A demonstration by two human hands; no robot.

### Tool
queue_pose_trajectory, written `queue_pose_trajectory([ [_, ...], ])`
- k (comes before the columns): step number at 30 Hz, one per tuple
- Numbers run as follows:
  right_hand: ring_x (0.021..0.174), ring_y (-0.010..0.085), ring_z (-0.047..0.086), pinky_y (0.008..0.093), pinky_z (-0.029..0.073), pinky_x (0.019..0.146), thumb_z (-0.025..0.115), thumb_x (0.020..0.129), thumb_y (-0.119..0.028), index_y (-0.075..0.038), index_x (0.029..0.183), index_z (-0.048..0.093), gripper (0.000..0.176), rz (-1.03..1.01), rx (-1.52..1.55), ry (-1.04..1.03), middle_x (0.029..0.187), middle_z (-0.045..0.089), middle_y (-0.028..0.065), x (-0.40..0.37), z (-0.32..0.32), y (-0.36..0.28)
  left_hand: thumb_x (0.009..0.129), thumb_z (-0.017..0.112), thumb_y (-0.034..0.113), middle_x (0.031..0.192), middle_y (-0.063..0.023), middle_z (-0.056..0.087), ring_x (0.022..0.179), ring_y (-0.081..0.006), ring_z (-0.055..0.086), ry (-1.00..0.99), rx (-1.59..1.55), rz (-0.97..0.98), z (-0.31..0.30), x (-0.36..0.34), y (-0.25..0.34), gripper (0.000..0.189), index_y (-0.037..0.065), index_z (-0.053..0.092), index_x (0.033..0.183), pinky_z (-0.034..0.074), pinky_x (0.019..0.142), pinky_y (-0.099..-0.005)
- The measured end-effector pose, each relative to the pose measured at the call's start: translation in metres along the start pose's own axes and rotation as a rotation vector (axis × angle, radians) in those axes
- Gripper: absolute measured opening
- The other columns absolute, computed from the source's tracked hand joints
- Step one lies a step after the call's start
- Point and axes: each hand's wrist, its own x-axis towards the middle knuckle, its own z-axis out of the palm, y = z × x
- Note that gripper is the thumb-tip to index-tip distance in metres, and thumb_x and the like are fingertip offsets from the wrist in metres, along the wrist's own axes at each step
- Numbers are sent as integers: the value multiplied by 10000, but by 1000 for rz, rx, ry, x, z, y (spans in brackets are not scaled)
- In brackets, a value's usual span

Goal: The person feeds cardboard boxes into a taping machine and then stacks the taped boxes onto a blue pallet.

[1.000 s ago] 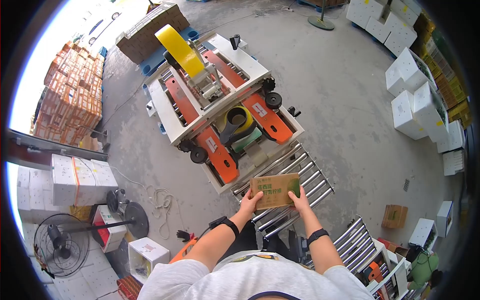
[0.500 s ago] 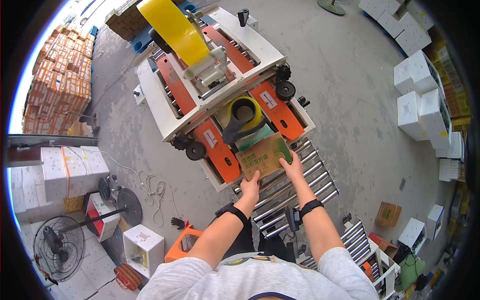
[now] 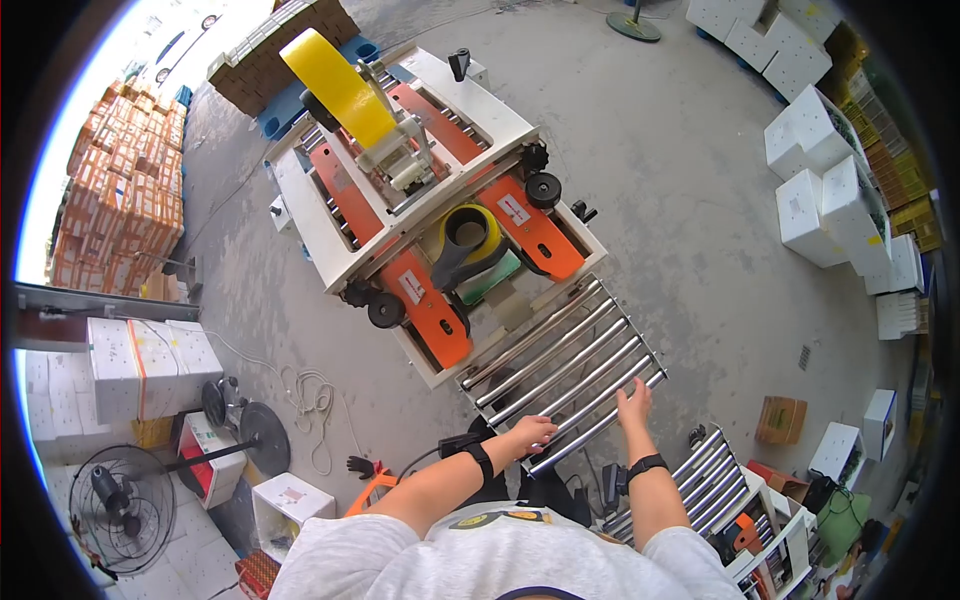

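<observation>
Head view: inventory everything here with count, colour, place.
Machine: one, white and orange, upper centre
Tape roll: one, yellow, atop machine
Ring-shaped part: one, yellow and dark, machine bed
Roller racks: two, silver, below machine and lower right
Caged fan: one, dark, lower left
Stacked cartons: many, orange and white, upper left
White boxes: many, white, both sides
Floor carton: one, brown, right
Cord: one, white, left floor
Left hand: one, bare, near rollers
Right hand: one, bare, near rollers

Pale grey T-shirt (image 3: pixel 440 562), coloured chest print (image 3: pixel 497 519), black wristbands (image 3: pixel 480 461)
</observation>
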Motion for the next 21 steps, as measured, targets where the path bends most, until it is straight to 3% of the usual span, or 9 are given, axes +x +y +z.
queue_pose_trajectory([
  [2, 1127, 326, 402, 407, 342, 941, 657, 692, -207, -64, 1156, 486, 514, 158, -168, 2, 1177, 468, 163, -37, -24, 55, 777, 613, 156, 845, 3, 552, 646, -83, 509, 27, 11, -32, -12, 0, -12, 457, 83, 457, 1201, 430, 523, -246],
  [3, 1127, 325, 403, 403, 335, 949, 651, 690, -200, -65, 1159, 486, 515, 265, -211, -22, 1181, 465, 165, -58, -37, 78, 782, 607, 169, 843, 6, 548, 657, -83, 511, -52, -42, -31, -31, 12, -23, 431, 92, 469, 1182, 429, 525, -248],
  [5, 1125, 328, 408, 402, 325, 959, 636, 683, -189, -63, 1164, 488, 520, 500, -274, -68, 1180, 470, 171, -100, -56, 127, 796, 587, 200, 842, 3, 551, 689, -95, 523, 105, 69, -40, -33, -22, -9, 371, 126, 490, 1146, 438, 604, -287],
  [10, 1110, 340, 432, 416, 331, 946, 619, 666, -207, -50, 1122, 531, 490, 929, -151, -77, 1147, 501, 187, -189, -75, 190, 804, 546, 167, 814, -14, 561, 651, -127, 551, 276, 178, -11, -73, -11, -19, 420, 107, 435, 1204, 445, 561, -313],
  [12, 1121, 340, 430, 406, 379, 909, 525, 756, -177, -16, 1092, 546, 373, 961, -139, -204, 1142, 508, 192, -204, -96, 170, 807, 530, 147, 796, -21, 562, 643, -134, 547, 313, 260, 13, -81, -7, -21, 384, 92, 452, 1178, 434, 542, -292],
  [14, 1087, 345, 463, 425, 344, 920, 594, 696, -277, -33, 1017, 594, 403, 906, -107, -196, 1123, 520, 198, -218, -64, 204, 804, 520, 127, 764, -26, 556, 633, -127, 532, 336, 394, 5, -84, -2, -23, 325, 79, 478, 1122, 413, 507, -284],
  [16, 1072, 381, 460, 436, 350, 921, 567, 746, -352, -27, 1031, 584, 433, 918, -37, -94, 1113, 518, 210, -233, -46, 198, 791, 526, 137, 851, -59, 581, 662, -156, 549, 273, 417, -65, -104, 8, -35, 363, 79, 467, 1145, 418, 506, -295],
  [17, 1060, 349, 480, 423, 353, 918, 563, 748, -327, -27, 1014, 593, 403, 933, -9, -93, 1090, 537, 202, -233, -60, 178, 787, 531, 143, 888, -67, 587, 679, -172, 562, 346, 542, -28, -79, -9, -34, 388, 81, 458, 1163, 423, 517, -296],
  [21, 1069, 306, 484, 411, 341, 923, 568, 743, -293, -52, 1010, 601, 362, 929, 45, -7, 1069, 560, 172, -224, -70, 162, 800, 530, 127, 845, -34, 575, 701, -184, 574, 131, 673, 14, -54, -4, -34, 367, 79, 468, 1158, 428, 524, -320],
])
